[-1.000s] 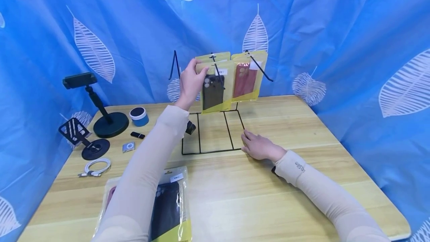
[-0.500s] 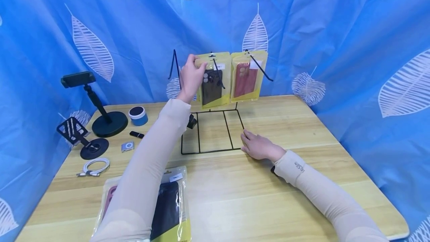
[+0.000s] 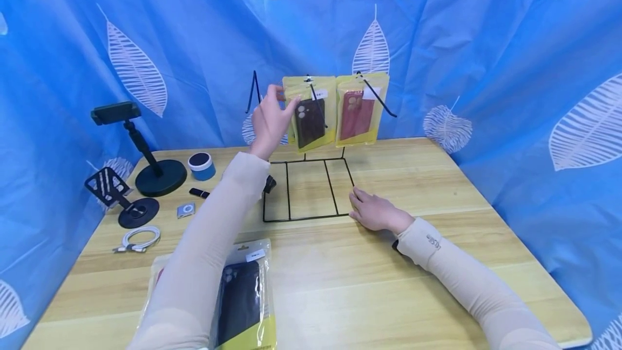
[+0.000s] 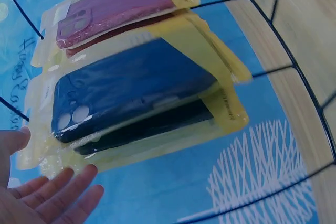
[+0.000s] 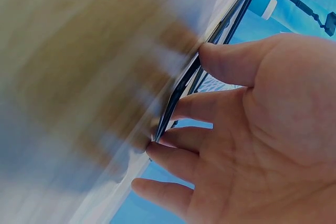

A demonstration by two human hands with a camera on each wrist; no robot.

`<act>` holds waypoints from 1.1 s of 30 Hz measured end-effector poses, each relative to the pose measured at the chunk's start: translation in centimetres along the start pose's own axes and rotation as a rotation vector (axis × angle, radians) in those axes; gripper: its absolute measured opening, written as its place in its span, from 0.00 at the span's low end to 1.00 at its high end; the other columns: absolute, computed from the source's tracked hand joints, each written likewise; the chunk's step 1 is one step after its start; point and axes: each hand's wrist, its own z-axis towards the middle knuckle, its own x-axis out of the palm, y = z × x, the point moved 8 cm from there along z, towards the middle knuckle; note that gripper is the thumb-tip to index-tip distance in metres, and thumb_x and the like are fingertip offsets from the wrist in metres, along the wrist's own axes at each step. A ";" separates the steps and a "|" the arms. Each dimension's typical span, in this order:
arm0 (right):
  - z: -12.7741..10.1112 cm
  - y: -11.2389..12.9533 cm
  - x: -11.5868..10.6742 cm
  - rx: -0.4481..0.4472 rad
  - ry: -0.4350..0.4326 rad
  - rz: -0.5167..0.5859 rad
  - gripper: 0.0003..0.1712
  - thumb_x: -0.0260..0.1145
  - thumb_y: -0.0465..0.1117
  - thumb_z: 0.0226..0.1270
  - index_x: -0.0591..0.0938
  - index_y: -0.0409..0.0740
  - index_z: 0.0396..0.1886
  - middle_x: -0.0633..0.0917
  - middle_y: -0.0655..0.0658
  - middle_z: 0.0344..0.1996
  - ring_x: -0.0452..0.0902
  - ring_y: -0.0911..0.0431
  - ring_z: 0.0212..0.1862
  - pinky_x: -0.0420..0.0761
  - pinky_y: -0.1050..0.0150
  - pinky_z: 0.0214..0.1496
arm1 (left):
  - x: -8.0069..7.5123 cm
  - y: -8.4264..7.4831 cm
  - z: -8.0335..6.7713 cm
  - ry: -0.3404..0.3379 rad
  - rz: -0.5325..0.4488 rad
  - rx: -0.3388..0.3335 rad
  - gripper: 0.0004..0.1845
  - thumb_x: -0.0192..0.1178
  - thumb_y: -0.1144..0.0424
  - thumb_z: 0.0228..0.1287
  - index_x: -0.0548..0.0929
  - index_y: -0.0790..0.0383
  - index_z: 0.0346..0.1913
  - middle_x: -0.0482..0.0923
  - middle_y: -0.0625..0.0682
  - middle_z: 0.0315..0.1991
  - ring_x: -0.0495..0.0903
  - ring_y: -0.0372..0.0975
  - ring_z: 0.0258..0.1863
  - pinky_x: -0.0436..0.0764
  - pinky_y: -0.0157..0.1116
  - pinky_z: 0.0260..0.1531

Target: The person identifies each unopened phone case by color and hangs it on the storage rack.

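A black wire display rack [image 3: 313, 219] stands on the table, with phone cases in clear-and-yellow pouches hanging from its arms. Beside the left edge of the pouched black phone case [image 3: 310, 122] is my left hand [image 3: 270, 123]; in the left wrist view its fingers [image 4: 79, 182] are spread and apart from the pouches. A pouched red phone case [image 3: 357, 116] hangs to the right. Low at the front right corner of the rack's base, my right hand [image 3: 376, 211] rests with its fingertips [image 5: 181, 106] and thumb touching the wire.
More pouched cases [image 3: 240, 301] lie at the front left, partly under my left sleeve. Left on the table are two phone stands [image 3: 160, 177], a blue jar-shaped item [image 3: 201, 166], a small silver player [image 3: 186, 209] and a coiled white cable [image 3: 141, 237]. A blue curtain [image 3: 311, 20] hangs behind.
My left hand slid the front black case's pouch back along the rack's arm, then let go and moved slightly away to the left. My right hand has stayed at the base corner.
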 end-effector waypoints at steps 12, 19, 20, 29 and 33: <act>0.1 -0.1 -0.2 0.005 0.006 -0.012 0.36 0.47 0.51 0.81 0.56 0.32 0.77 0.52 0.31 0.78 0.52 0.39 0.78 0.61 0.39 0.74 | -1.4 3.6 -11.3 0.436 0.330 0.172 0.22 0.59 0.49 0.70 0.79 0.63 0.56 0.79 0.57 0.50 0.81 0.47 0.36 0.82 0.44 0.33; 0.1 0.2 -0.3 -0.001 0.009 -0.002 0.36 0.48 0.51 0.81 0.56 0.32 0.77 0.52 0.30 0.78 0.52 0.38 0.78 0.62 0.39 0.74 | -3.0 11.3 -18.2 0.992 0.421 -0.007 0.22 0.68 0.53 0.60 0.82 0.66 0.51 0.83 0.57 0.48 0.81 0.47 0.42 0.82 0.49 0.43; 0.1 0.2 -0.2 -0.004 0.008 -0.001 0.36 0.48 0.50 0.81 0.57 0.31 0.76 0.52 0.30 0.78 0.52 0.38 0.77 0.62 0.39 0.74 | -3.3 12.1 -18.7 1.007 0.416 -0.021 0.22 0.68 0.54 0.60 0.83 0.66 0.50 0.83 0.56 0.47 0.81 0.46 0.40 0.82 0.48 0.42; 0.0 0.1 -0.1 -0.017 -0.017 -0.004 0.35 0.48 0.50 0.81 0.58 0.31 0.76 0.53 0.29 0.77 0.54 0.37 0.77 0.63 0.39 0.73 | -3.2 15.3 -21.7 1.001 0.286 -0.101 0.17 0.74 0.56 0.54 0.80 0.61 0.40 0.77 0.49 0.34 0.73 0.40 0.30 0.74 0.38 0.31; 0.0 0.1 0.0 -0.015 -0.009 0.002 0.35 0.48 0.50 0.81 0.57 0.31 0.76 0.53 0.29 0.77 0.54 0.37 0.77 0.63 0.38 0.73 | -2.5 14.7 -22.6 0.988 0.292 -0.040 0.11 0.72 0.61 0.55 0.80 0.59 0.33 0.75 0.47 0.29 0.71 0.38 0.27 0.71 0.36 0.28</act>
